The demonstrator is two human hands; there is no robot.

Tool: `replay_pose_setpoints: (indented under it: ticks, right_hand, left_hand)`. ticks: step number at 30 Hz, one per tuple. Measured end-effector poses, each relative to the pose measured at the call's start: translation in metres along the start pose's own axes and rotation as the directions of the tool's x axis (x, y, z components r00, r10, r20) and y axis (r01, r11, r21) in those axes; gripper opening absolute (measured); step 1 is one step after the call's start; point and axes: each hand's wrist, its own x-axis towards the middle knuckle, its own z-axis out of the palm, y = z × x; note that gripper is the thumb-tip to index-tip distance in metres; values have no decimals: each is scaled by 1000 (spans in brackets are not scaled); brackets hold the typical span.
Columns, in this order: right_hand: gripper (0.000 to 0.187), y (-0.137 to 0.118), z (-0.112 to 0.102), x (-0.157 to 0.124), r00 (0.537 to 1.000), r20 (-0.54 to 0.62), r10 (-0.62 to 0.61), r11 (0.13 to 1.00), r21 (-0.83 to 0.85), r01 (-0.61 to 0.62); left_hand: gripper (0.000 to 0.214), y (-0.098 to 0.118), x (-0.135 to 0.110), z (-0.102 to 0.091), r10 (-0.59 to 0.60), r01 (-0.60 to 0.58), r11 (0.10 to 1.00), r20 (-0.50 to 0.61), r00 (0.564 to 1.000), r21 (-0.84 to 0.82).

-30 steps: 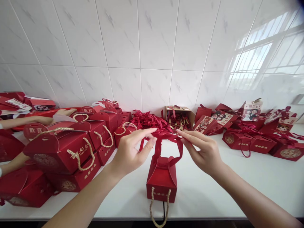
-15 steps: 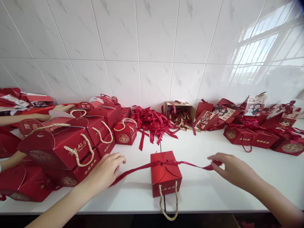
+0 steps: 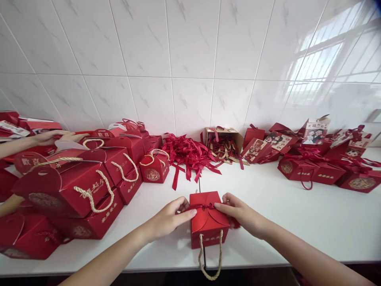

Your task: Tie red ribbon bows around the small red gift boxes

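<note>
A small red gift box (image 3: 206, 222) with a rope handle (image 3: 218, 268) stands at the front of the white table. Dark red ribbon (image 3: 205, 206) crosses its top, with a knot at the middle of the folded flaps. At the box's left top edge, my left hand (image 3: 175, 214) is closed on the ribbon, thumb lying near the lid. On the other side my right hand (image 3: 241, 212) pinches the ribbon close to the knot. Part of the ribbon's right end shows below that hand; the left end is mostly hidden by my fingers.
Stacked red gift boxes (image 3: 68, 186) fill the left side, where another person's hands (image 3: 56, 137) reach in. Loose ribbons (image 3: 189, 153) lie by the wall beside an open carton (image 3: 235, 143) of ribbon pieces. Tied boxes (image 3: 312, 171) stand at the right.
Both hands have come inward from far out on the ribbon's ends to the box's top, close to the knot. The other person's second hand now shows at the left.
</note>
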Motion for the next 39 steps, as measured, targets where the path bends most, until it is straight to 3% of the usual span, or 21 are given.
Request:
replay_pose_setpoints:
  ticks: [1,3,6,8,10,13,15,17,19,21,23,25,26,28,30,34,36,39]
  right_hand:
    - [43,0,-2,0,998,53,45,992,114,-51]
    - [46,-3,-11,-4,996,93,15,978,207,-34]
    - [34,-12,-26,-16,988,80,-131,990,63,126]
    - [27,-19,-31,-25,974,112,-199,962,-167,215]
    - [25,-23,-29,-32,960,124,-252,858,-430,281]
    - [25,-22,-20,-33,938,23,-346,659,-706,260]
    - [31,-18,-12,-26,886,-97,-453,589,-779,215]
    - [34,-15,-6,-18,773,-181,-607,547,-801,242]
    - [30,-17,-1,-13,639,-211,-740,524,-776,350]
    - [24,-23,4,-11,577,-208,-790,535,-694,482]
    - [23,-31,9,-11,623,-203,-756,607,-575,549]
    - [25,-38,15,-12,713,-197,-673,706,-458,540]
    - [25,-40,17,-11,757,-195,-624,753,-409,515]
    - [21,-43,22,-8,828,-189,-527,828,-335,450]
    - [15,-43,26,-4,876,-175,-449,874,-287,391]
    - [13,-40,30,4,918,-148,-368,907,-275,319]
    - [11,-39,30,5,925,-129,-357,905,-291,309]
    - [10,-39,32,6,917,-86,-390,876,-340,341]
  left_hand:
    - [37,0,-1,-3,-10,10,1000,-25,1000,-1]
    - [36,0,-4,-12,-6,9,1000,-118,993,24]
    - [18,3,-7,-30,-97,113,988,-149,984,105]
    - [17,6,-7,-41,-214,211,960,-4,977,183]
    - [18,10,-4,-48,-264,211,950,228,937,230]
    - [14,17,-1,-48,-154,91,985,511,846,147]
    - [15,21,-1,-42,-56,50,998,556,829,25]
    - [24,24,-5,-32,20,45,992,483,875,-122]
    - [34,26,-11,-19,48,29,972,321,946,-232]
    - [36,26,-16,-6,72,-51,974,87,994,-222]
    - [30,26,-18,7,177,-187,981,-155,972,-54]
    - [24,23,-17,18,368,-307,924,-313,875,228]
    - [25,21,-16,22,463,-340,868,-342,817,363]
    - [28,16,-12,29,590,-359,756,-332,736,548]
    - [28,11,-9,34,650,-365,690,-314,692,625]
    - [31,1,-1,38,719,-420,640,-309,622,644]
    - [33,-4,2,34,734,-489,639,-281,619,594]
    - [31,-4,6,22,745,-612,625,-137,653,484]
